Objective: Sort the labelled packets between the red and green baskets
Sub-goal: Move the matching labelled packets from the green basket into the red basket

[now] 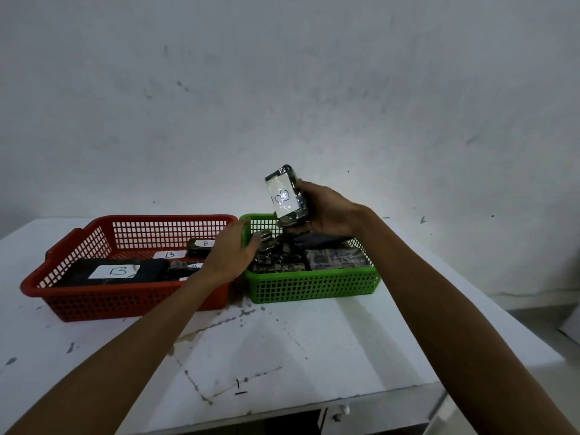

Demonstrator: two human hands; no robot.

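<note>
My right hand point(326, 211) holds a dark wrapped packet point(286, 193) upright above the green basket point(314, 285); its white label shows a handwritten B. My left hand point(233, 251) rests with fingers apart on the near-left rim of the green basket, where it meets the red basket point(94, 301). The red basket holds several dark packets with white B labels point(113, 271). The green basket is filled with dark and patterned packets point(335, 259), whose labels are not visible.
Both baskets sit side by side on a white, scuffed table point(282, 350) against a white wall. The table's front edge runs along the bottom and its right edge drops off at the right.
</note>
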